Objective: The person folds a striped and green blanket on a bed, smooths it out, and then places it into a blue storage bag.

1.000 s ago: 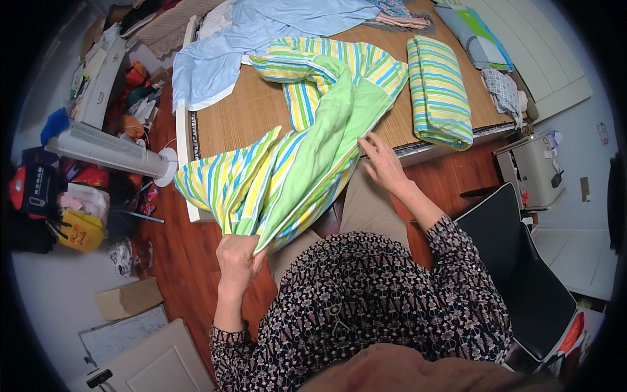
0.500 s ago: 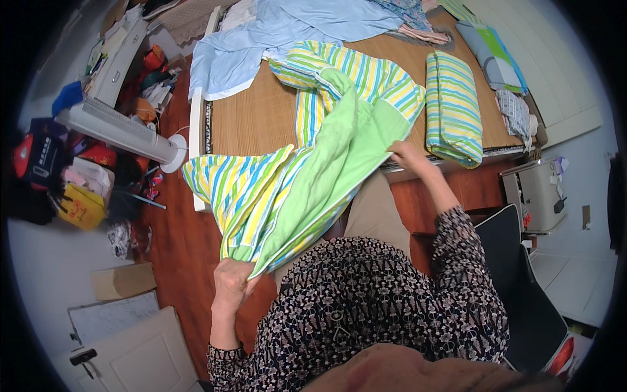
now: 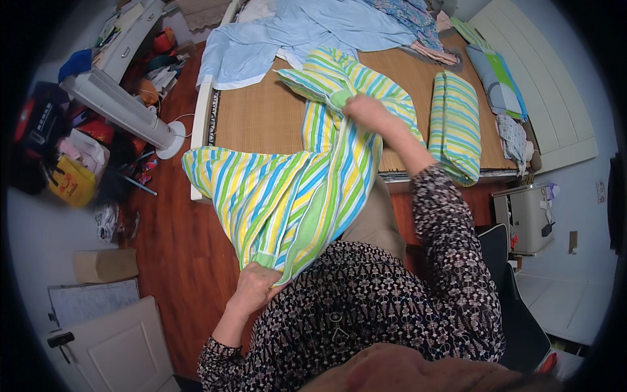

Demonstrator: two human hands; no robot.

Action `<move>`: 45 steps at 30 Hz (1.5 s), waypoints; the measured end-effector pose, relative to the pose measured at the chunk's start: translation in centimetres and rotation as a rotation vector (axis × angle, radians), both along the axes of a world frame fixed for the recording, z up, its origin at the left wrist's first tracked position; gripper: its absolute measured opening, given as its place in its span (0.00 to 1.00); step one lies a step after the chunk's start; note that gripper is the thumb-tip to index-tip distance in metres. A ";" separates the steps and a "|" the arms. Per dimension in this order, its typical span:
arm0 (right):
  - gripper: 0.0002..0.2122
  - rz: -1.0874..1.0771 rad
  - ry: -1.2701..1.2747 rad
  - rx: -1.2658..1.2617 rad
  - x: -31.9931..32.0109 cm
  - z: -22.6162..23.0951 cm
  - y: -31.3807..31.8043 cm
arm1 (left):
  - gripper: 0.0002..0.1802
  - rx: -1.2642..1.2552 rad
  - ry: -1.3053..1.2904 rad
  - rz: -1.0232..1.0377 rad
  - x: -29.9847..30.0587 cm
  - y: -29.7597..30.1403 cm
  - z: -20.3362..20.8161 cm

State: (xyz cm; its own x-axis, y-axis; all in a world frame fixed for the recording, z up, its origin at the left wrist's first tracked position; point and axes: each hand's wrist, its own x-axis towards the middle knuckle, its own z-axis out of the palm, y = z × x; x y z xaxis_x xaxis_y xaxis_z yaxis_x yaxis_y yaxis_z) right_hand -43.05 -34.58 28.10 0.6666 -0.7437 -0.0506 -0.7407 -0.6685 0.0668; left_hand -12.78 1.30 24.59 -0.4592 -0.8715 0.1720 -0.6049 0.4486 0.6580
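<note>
A striped cloth cover (image 3: 261, 189) in green, yellow, blue and white hangs over the near edge of the bed and toward my body. Strips of its plain green side show along the folds. My left hand (image 3: 257, 285) is closed on its lower corner, close to my lap. Farther out, my right hand (image 3: 369, 112) grips a gathered part of the same cover over the bed mat (image 3: 248, 124). The cover's far end lies bunched on the mat. To the right rests a folded bundle (image 3: 455, 127) with matching stripes.
Light blue fabric (image 3: 300, 32) spreads over the far side of the bed. A white tower fan (image 3: 124, 108) leans in view at left, near piled bags (image 3: 68, 179). A dark chair (image 3: 516, 307) and a pale suitcase (image 3: 530, 222) stand at right.
My right hand has moved away from me and to the left, carrying the green edge over, so more stripes face up. The left hand keeps its corner, slightly lower and to the right.
</note>
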 end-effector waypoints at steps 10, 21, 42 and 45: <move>0.11 -0.231 0.460 0.460 -2.8 -11.7 2.1 | 0.07 -0.006 0.008 0.179 -1.1 2.2 -0.5; 0.08 -0.519 0.165 0.127 -2.3 -11.5 1.8 | 0.08 0.015 0.015 0.154 -1.2 1.6 0.1; 0.12 -0.728 -0.153 0.287 -7.7 -16.3 1.2 | 0.14 0.058 -0.088 0.166 -1.3 2.2 -1.0; 0.12 -0.736 -0.263 0.303 -8.2 -17.3 2.3 | 0.13 0.050 -0.109 0.144 -0.9 2.3 -1.9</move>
